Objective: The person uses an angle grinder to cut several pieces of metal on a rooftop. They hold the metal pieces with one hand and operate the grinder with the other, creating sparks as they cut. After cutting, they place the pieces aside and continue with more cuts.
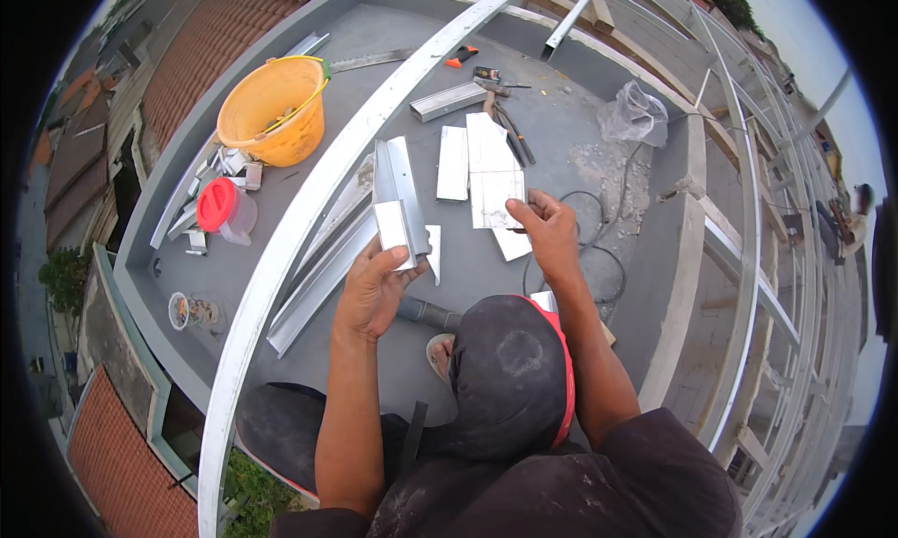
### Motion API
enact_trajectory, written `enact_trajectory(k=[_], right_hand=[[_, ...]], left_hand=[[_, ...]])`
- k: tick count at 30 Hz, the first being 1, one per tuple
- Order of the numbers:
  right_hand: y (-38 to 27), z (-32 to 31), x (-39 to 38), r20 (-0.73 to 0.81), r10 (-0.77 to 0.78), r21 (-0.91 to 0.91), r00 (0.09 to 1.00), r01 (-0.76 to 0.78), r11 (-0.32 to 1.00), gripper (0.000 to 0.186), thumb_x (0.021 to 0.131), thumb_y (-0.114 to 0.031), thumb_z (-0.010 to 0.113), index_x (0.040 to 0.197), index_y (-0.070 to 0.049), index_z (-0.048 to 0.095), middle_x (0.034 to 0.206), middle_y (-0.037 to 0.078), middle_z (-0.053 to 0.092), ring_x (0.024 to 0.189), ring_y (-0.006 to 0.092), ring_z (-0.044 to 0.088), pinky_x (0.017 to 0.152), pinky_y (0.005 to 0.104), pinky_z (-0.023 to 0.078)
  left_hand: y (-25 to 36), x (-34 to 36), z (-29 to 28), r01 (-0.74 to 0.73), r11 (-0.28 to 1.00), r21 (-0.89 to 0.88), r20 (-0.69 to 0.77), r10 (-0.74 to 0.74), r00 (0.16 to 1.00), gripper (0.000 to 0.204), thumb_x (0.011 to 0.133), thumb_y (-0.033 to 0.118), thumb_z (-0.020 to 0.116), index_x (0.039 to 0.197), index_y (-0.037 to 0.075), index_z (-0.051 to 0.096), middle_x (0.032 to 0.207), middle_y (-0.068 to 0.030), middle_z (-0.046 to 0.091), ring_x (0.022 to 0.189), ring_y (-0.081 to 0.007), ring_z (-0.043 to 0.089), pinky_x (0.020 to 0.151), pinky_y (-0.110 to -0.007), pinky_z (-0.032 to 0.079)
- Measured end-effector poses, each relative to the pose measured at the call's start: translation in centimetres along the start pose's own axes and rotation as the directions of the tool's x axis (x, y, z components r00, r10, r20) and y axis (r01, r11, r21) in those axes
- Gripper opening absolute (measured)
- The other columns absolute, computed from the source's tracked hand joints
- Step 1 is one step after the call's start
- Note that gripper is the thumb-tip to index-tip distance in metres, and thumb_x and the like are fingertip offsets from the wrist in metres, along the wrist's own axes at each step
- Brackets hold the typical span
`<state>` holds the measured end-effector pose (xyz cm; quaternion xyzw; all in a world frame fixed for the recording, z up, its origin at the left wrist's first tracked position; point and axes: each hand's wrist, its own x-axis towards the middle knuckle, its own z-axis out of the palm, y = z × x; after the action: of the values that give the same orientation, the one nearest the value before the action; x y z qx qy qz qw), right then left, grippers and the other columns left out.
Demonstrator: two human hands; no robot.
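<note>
My left hand point(371, 290) grips a short, angled metal channel piece point(393, 234), its thumb on the pale face. A longer silver channel offcut point(400, 168) shows directly beyond it; whether the two touch I cannot tell. My right hand point(552, 234) pinches a flat whitish metal piece point(496, 199) between thumb and fingers, with a line across its upper part. Under and beyond it lie more whitish pieces, one a narrow strip point(453, 164). Past them are pliers point(515, 136) and a hammer point(491, 94).
A long metal beam point(309, 201) arches across on my left. Beyond it stand an orange bucket point(276, 112), a red-lidded tub point(227, 210) and a clear cup point(187, 311). A cable point(613, 257) coils at right near a plastic bag point(634, 115). Another person point(849, 225) is far right among metal frames.
</note>
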<state>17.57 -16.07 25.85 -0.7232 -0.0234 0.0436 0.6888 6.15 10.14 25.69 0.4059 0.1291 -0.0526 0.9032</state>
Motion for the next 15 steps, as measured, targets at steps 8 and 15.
enact_trajectory(k=[8,15], right_hand=[[-8.4,5.4,-4.1,0.248,-0.214,-0.698,0.945,0.327,0.637,0.042,0.092,-0.030,0.087,0.120,0.001,0.079,0.091,0.022,0.081,0.081,0.0333,0.081,0.075,0.0415,0.061],[-7.6,5.8,-3.6,0.393,-0.021,-0.475,0.919,0.222,0.851,0.038,0.094,-0.024,0.084,0.125,-0.002,0.076,0.091,0.017,0.083,0.083,0.0297,0.081,0.079,0.0393,0.061]], left_hand=[[-5.2,0.8,-0.7,-0.006,0.998,-0.066,0.039,0.009,0.999,0.083,0.093,0.030,0.085,0.161,0.000,0.050,0.153,-0.0147,0.062,0.144,-0.0279,0.057,0.123,-0.056,0.043],[-6.4,0.9,-1.7,0.008,0.999,-0.048,0.067,-0.005,0.998,0.083,0.090,0.032,0.087,0.161,0.006,0.052,0.152,-0.0094,0.063,0.143,-0.0265,0.058,0.122,-0.056,0.043]])
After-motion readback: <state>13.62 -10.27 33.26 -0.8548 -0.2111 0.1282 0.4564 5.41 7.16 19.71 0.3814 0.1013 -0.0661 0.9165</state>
